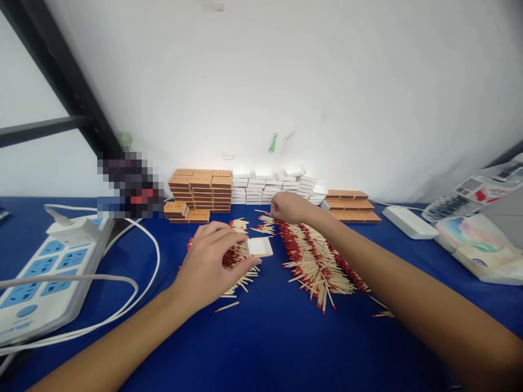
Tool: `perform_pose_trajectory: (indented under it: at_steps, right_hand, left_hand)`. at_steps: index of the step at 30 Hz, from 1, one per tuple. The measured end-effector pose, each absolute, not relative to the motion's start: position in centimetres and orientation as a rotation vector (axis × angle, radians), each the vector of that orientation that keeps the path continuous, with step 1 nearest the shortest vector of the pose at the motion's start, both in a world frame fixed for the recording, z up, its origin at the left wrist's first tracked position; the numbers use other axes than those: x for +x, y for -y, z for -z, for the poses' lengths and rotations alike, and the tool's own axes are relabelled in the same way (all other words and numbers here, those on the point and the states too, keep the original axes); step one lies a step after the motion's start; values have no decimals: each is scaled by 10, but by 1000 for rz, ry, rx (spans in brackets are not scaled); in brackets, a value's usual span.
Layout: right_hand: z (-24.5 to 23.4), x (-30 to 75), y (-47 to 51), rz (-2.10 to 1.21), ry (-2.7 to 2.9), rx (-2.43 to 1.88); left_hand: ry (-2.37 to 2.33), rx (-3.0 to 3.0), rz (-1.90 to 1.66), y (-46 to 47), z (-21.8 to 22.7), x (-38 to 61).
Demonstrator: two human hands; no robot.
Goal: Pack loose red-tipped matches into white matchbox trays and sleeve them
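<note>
My left hand (214, 261) pinches a white matchbox tray (261, 246) between thumb and fingers, tilted over the table. Along the tray's near side lies at least one match. Part of a heap of red-headed matches (245, 283) shows behind and below this hand. Farther back, my right hand (290, 208) is closed, fingertips pinched together beside a few loose matches (266, 222). Whatever is between those fingertips is too small to make out. Under the right forearm spreads a larger pile of matches (321, 264), partly hidden by the arm.
Against the wall stand stacked orange matchboxes (200, 190), white trays (261, 188) and more orange boxes (349, 207). A power strip (53, 272) with looping white cables lies left. On the right are a white device (411, 222), a tissue pack (478, 245) and a plastic bottle (469, 193).
</note>
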State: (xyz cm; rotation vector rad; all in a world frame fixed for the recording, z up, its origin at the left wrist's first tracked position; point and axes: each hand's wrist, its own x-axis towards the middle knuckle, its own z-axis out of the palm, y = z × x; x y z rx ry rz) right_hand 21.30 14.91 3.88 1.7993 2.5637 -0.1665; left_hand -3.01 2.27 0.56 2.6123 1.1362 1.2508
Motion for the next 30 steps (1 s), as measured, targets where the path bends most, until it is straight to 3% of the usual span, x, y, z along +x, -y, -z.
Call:
perform_pose_trajectory:
  at_steps: [12, 16, 22, 30]
  right_hand:
    - [-73, 218, -89, 517, -2963, 1565]
    - [-76, 218, -69, 412, -2980, 1517]
    - [-58, 227, -129, 184, -2744, 1711]
    - [-37, 219, -152, 246, -2675, 1626]
  left_hand:
    - [-1220, 2575, -1228, -30, -3, -35]
    - [-1266, 2563, -1233, -32, -3, -35]
    - [-1273, 2552, -1212, -32, -4, -34]
    - [-1261, 2568, -1205, -29, -5, -34]
